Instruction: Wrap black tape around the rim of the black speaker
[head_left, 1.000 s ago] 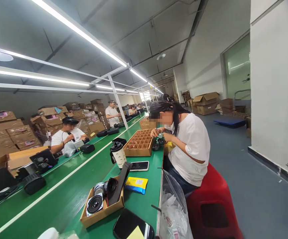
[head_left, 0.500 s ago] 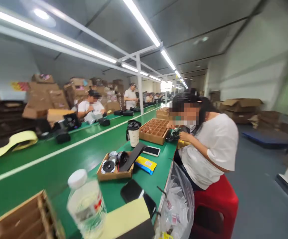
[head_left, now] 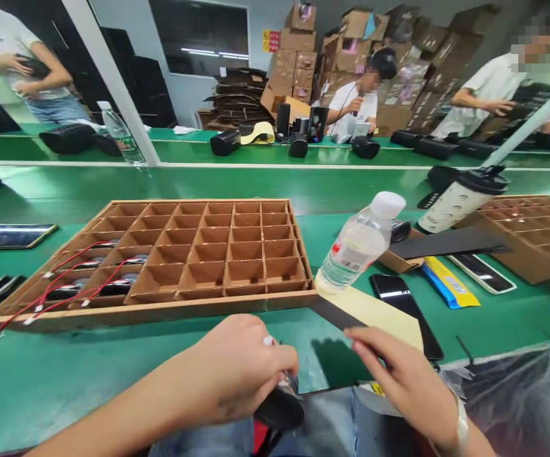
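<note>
My left hand (head_left: 241, 374) is closed around a black round device (head_left: 279, 406), which is partly hidden by my fingers, and a small white tip shows above them. My right hand (head_left: 403, 381) is open, its fingertips at the edge of a black strip on cream backing (head_left: 370, 317). A brown cardboard compartment tray (head_left: 184, 304) lies beyond my left hand, with several black batteries with red wires (head_left: 89, 285) in its front left cells. A plastic water bottle (head_left: 360, 244) lies on its side past my right hand.
A black phone (head_left: 401, 308), a takeaway cup (head_left: 460, 200), a yellow and blue packet (head_left: 448, 282) and a second tray (head_left: 536, 238) occupy the green bench (head_left: 65, 393). Across a white-striped belt, co-workers (head_left: 355, 95) sit among black speakers, with stacked cartons behind.
My view has swung from along the line down onto the bench in front of me. Both my hands have come into view, and the water bottle now lies beyond them.
</note>
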The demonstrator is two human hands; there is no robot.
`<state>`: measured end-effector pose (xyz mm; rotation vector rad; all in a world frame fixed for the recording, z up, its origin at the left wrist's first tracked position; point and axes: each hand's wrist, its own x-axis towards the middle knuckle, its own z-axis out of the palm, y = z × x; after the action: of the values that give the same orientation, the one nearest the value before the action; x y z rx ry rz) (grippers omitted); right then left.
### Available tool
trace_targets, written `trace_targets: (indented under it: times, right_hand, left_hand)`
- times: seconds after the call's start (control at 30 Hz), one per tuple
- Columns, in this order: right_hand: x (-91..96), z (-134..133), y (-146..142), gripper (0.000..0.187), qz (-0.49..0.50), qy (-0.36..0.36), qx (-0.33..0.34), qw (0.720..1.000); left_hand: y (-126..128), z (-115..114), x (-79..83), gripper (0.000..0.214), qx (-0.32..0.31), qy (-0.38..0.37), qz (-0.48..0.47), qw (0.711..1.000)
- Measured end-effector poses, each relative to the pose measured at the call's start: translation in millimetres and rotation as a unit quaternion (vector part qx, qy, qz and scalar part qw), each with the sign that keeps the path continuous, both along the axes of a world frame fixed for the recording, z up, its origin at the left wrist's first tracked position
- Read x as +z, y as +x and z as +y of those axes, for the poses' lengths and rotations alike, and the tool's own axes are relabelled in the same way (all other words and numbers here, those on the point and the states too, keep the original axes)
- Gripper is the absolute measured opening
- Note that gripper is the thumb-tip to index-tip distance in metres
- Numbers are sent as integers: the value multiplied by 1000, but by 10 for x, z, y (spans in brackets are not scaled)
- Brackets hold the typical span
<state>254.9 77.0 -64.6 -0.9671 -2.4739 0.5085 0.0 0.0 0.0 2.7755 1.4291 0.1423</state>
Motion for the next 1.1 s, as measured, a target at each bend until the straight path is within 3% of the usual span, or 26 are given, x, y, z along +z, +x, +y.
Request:
trace_targets:
  times: [0.07,0.17,0.3,0.4,0.53,0.67,0.83,1.1]
  right_hand:
    - [-49,217,-189,27,-46,27,-41,998]
    - [-157,416,-475,28,-159,25,-98,982]
    - [-234,483,-657,29,-249,16,-118,961]
    - [-245,471,-641,29,-275,42,-114,954]
    - [-251,471,-584,28,-294,64,-104,948]
    - [-276,490,-567,28,-290,72,-99,949]
    - [-293,499,-557,29,-274,74,-96,954]
    - [-296,532,-577,35,-302,60,-80,948]
  left_hand:
    - [11,114,-94,15,-5,-7,17,1000]
    - [-24,225,-230,16,6,51,53,997]
    - [-90,152,-317,20,38,149,25,988]
    - [-144,1,-310,26,73,185,-9,980]
    - [-298,-67,-287,35,65,209,-46,975]
    - [-558,102,-398,36,113,244,54,962]
    - [-780,260,-540,28,72,276,70,956]
    - [-856,292,-453,27,35,289,68,954]
